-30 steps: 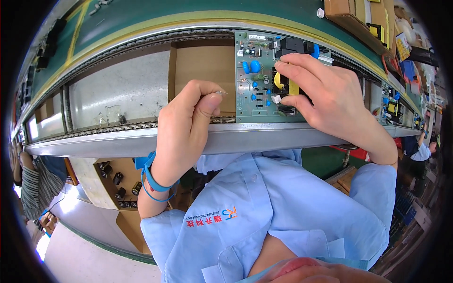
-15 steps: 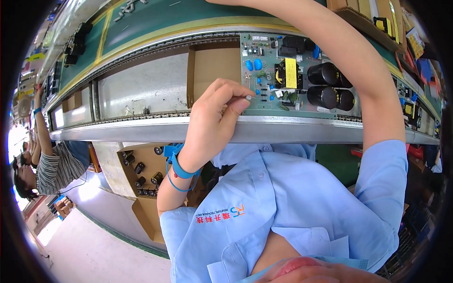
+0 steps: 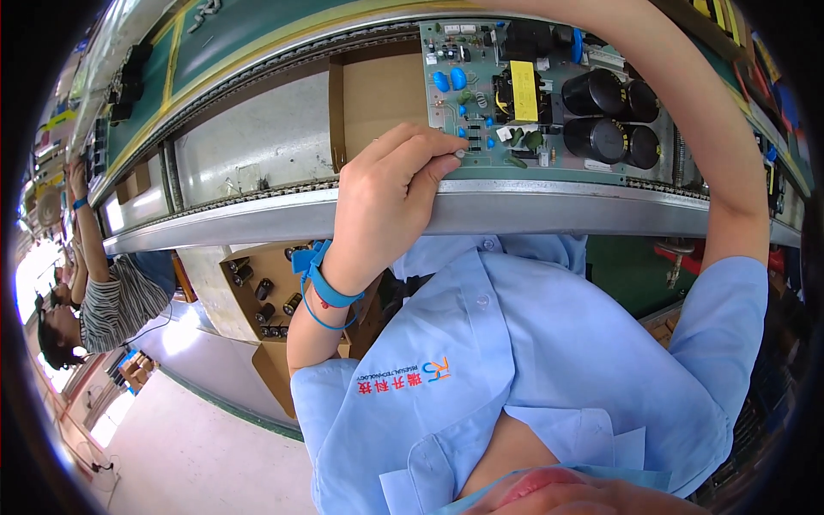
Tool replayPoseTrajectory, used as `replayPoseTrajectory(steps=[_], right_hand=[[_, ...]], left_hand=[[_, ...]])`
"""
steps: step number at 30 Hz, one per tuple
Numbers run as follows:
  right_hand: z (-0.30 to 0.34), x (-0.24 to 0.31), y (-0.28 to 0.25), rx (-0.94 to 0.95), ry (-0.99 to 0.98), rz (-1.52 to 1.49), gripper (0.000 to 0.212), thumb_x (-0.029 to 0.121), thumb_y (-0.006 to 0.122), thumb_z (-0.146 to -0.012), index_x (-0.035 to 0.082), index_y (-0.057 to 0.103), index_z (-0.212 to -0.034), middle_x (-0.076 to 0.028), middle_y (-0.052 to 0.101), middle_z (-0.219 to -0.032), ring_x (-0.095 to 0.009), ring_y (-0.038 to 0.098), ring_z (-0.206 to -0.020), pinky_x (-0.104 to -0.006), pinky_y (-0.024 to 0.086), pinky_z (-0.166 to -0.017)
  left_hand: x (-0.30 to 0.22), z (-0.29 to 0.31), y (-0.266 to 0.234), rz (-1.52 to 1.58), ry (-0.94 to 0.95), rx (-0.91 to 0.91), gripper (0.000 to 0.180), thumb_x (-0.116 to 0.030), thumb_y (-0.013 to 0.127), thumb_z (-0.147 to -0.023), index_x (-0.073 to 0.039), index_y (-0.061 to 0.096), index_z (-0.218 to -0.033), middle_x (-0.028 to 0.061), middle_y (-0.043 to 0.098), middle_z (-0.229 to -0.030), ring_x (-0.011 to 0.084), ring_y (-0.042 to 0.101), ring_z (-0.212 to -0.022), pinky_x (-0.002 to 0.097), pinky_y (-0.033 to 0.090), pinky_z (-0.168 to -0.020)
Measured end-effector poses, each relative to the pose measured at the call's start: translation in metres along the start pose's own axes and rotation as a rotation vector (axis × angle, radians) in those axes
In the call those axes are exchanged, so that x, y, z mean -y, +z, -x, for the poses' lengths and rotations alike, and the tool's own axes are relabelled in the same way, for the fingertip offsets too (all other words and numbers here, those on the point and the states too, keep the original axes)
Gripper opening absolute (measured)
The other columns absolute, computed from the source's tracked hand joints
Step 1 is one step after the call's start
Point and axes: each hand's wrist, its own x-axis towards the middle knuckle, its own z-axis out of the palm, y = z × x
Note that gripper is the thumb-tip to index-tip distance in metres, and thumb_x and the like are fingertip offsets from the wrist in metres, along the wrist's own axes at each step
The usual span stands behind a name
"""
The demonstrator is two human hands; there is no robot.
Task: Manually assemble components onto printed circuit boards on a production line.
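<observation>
My left hand (image 3: 390, 184), with a blue wrist strap (image 3: 330, 287), reaches over the near left part of a green circuit board (image 3: 506, 172). Thumb and forefinger are pinched on a small pale electronic component (image 3: 460, 154), mostly hidden by the fingertips. Close to them on the board are small blue disc parts (image 3: 458, 79) and a white connector. Further right stand a yellow-wrapped transformer (image 3: 524, 92) and several large black capacitors (image 3: 594, 92). My right forearm (image 3: 687, 103) stretches across the board's right side and out past the top edge, so that hand is out of sight.
The board rests on a metal conveyor rail (image 3: 549, 210) with chains. Left of it lies a cardboard tray (image 3: 382, 99). A green bench (image 3: 257, 39) runs behind. Below left, an open box (image 3: 279, 266) holds black capacitors. Another person (image 3: 120, 296) in stripes works far left.
My left hand's pinched fingers have shifted a little right and further over the board. My right hand has slipped out past the top edge. The whole view has tilted slightly.
</observation>
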Motion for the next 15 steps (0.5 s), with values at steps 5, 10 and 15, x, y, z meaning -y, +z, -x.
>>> replayPoseTrajectory(steps=[5,10,15], right_hand=[[0.051,-0.015,-0.012,-0.049,-0.081,0.023,0.016,0.01,0.056,-0.094,-0.003,0.064,-0.099,-0.016,0.067,-0.084,-0.03,0.065,-0.08,-0.0359,0.051,-0.071],[0.083,0.002,-0.017,0.012,0.13,-0.223,0.015,0.005,0.058,-0.093,-0.004,0.063,-0.103,-0.015,0.065,-0.089,-0.025,0.062,-0.078,-0.0335,0.049,-0.07],[0.092,-0.002,-0.027,0.029,0.243,-0.316,0.02,0.006,0.059,-0.093,-0.004,0.064,-0.11,-0.012,0.064,-0.091,-0.018,0.06,-0.081,-0.0292,0.048,-0.071]], left_hand=[[-0.006,-0.006,0.004,-0.09,0.091,-0.001,0.016,0.001,0.069,-0.078,-0.004,0.07,-0.093,0.0092,0.067,-0.088,0.0279,0.065,-0.075,0.035,0.053,-0.066],[-0.011,-0.005,0.008,-0.348,0.295,0.042,0.02,-0.001,0.068,-0.076,-0.004,0.069,-0.096,0.0065,0.063,-0.089,0.023,0.063,-0.075,0.0332,0.052,-0.063],[-0.021,-0.01,0.008,-0.533,0.395,0.148,0.032,-0.001,0.07,-0.068,-0.007,0.07,-0.099,0.0038,0.064,-0.089,0.0204,0.064,-0.077,0.0318,0.052,-0.063]])
